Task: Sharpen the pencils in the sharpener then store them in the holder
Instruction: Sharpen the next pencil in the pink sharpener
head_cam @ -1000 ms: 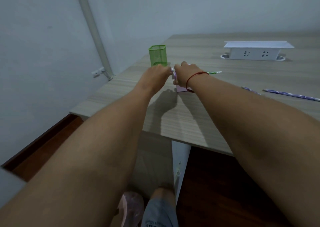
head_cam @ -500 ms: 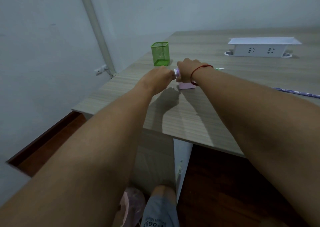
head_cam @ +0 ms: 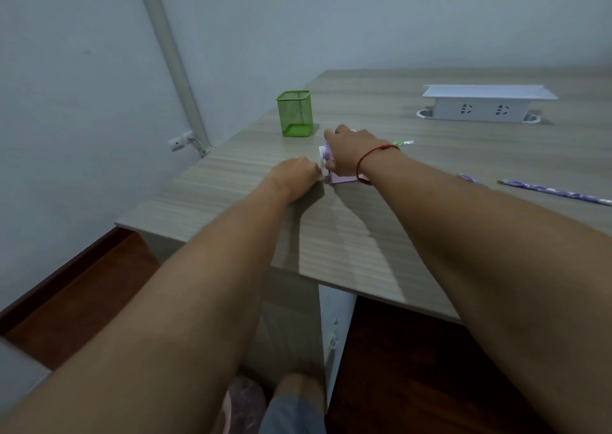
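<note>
Right hand (head_cam: pixel 346 153) is clamping down over the top of the pink sharpener (head_cam: pixel 344 178), fingers curling round the body, with a red string bracelet (head_cam: pixel 374 156) sitting on the wrist. Left hand (head_cam: pixel 293 176) is sitting just left of the sharpener, and its fingers are curling in on the little white crank (head_cam: pixel 322 157) at that end, so both hands are gripping something. The sharpener itself is sitting on the wooden table (head_cam: pixel 231 181). A green pencil (head_cam: pixel 402 143) is poking out of the sharpener's right side, showing just past the right wrist. The green mesh holder (head_cam: pixel 294 114) is standing upright behind and a bit left of the sharpener, near it but not touching. Two purple pencils (head_cam: pixel 556 193) are lying flat well off to the sharpener's right. A white socket box (head_cam: pixel 483 105) is sitting far behind the sharpener, to the right.
</note>
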Tool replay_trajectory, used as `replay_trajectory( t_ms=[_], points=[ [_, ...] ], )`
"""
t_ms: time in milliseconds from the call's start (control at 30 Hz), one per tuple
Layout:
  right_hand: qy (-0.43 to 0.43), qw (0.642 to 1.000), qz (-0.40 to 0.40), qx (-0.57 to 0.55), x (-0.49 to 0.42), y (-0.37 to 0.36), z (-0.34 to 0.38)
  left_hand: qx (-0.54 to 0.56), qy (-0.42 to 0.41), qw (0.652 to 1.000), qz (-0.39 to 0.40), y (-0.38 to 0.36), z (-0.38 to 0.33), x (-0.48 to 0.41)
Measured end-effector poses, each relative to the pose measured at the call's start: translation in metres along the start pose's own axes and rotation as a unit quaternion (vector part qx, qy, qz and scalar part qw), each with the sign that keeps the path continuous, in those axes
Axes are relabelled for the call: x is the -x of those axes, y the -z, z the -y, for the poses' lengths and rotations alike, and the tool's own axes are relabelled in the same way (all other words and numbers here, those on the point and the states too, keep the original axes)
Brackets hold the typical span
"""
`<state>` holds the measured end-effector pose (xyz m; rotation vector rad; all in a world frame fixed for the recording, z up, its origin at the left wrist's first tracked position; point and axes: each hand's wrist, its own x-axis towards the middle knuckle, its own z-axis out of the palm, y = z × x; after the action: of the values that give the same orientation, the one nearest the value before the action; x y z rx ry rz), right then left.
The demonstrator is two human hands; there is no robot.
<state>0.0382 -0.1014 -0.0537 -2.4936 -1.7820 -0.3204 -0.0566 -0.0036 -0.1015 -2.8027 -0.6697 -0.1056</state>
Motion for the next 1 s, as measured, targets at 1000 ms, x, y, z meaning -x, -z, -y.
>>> replay_trajectory(
  t_ms=[1000],
  points=[
    [-0.059, 0.997, 0.043, 0.019, -0.001, 0.01, 0.007, 0.078, -0.031, 0.987, -0.135, 0.014, -0.005, 0.032]
  ],
)
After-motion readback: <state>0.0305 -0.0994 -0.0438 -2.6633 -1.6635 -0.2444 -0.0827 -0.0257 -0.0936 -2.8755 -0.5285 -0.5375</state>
